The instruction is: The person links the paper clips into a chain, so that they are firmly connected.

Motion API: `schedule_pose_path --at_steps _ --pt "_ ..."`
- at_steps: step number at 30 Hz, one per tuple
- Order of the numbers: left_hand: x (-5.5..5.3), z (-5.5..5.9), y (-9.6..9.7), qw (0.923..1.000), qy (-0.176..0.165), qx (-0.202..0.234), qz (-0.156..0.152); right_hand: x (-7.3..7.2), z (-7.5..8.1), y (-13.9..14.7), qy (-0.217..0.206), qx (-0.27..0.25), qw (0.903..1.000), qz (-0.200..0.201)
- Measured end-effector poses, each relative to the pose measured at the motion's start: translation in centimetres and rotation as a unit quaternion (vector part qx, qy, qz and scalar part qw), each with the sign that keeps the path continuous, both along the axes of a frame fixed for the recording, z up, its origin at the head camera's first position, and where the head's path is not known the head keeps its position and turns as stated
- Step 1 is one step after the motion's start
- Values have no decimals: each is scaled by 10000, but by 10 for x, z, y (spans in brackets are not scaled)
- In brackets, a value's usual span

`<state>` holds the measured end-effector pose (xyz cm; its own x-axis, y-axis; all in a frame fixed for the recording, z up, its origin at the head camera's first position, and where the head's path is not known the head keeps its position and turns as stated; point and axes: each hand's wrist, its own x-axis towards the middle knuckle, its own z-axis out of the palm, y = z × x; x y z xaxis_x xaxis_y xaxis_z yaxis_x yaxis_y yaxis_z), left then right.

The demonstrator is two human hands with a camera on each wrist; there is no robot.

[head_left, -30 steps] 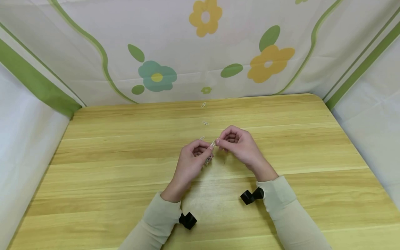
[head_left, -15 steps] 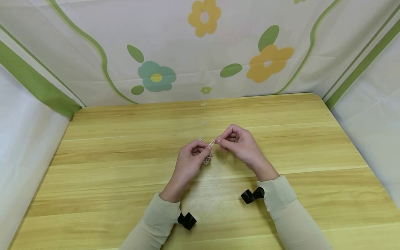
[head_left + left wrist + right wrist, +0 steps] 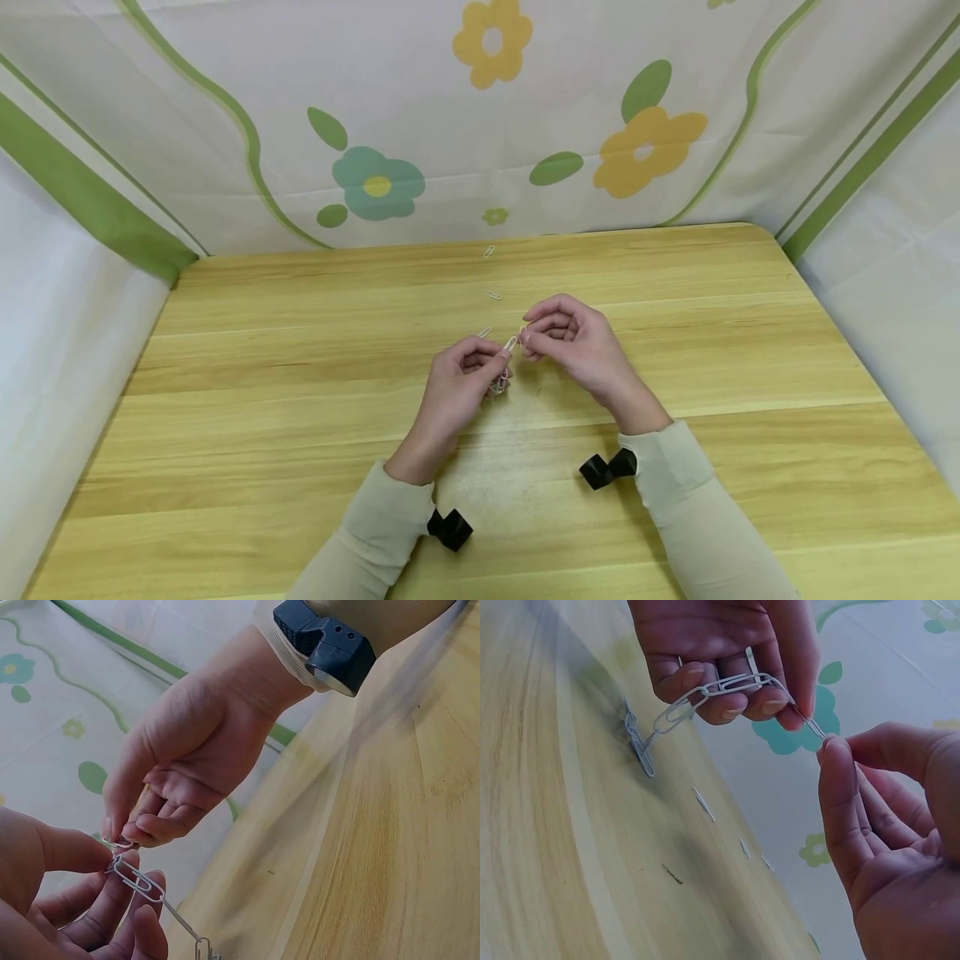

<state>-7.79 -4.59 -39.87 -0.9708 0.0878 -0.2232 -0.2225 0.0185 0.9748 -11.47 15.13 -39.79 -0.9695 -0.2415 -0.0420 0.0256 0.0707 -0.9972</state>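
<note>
My left hand pinches the end clip of a chain of linked white paper clips between thumb and index finger. The end clip sticks out past the thumb toward the right. The rest of the chain hangs below the left fingers, close over the table in the right wrist view. My right hand pinches a single white paper clip, mostly covered by its fingertips. Both hands' fingertips are close together, the right clip right at the tip of the left one.
Three loose paper clips lie in a row beyond the hands: a far clip, a middle clip and a near clip beside the left index finger. The wooden table meets a flowered curtain at the back.
The right index finger has lifted and straightened, so more of the right hand's paper clip shows. The left hand stays almost in place with the chain.
</note>
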Motion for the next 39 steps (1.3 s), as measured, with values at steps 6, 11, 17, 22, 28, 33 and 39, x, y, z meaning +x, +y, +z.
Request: schedule_pose_path --at_steps 6,11,17,22,28,33,39 --pt "0 0 0 10000 9 -34 3 -1 1 2 77 117 9999 -10" --pt "-1 1 0 10000 -44 -35 31 -1 2 2 148 249 9996 -69" --pt "0 2 -1 10000 -58 30 51 1 3 -2 377 818 9959 -114" --pt "2 0 0 9999 -93 56 5 5 2 -3 700 1242 9897 -124" --pt "1 -1 -1 9995 -186 255 99 6 2 -5 1112 1656 9799 -68" --pt "0 -1 -3 9983 -318 450 169 6 2 -6 1377 1845 9731 104" --pt "-1 1 -5 9983 -332 437 218 5 5 -1 1370 1947 9708 282"
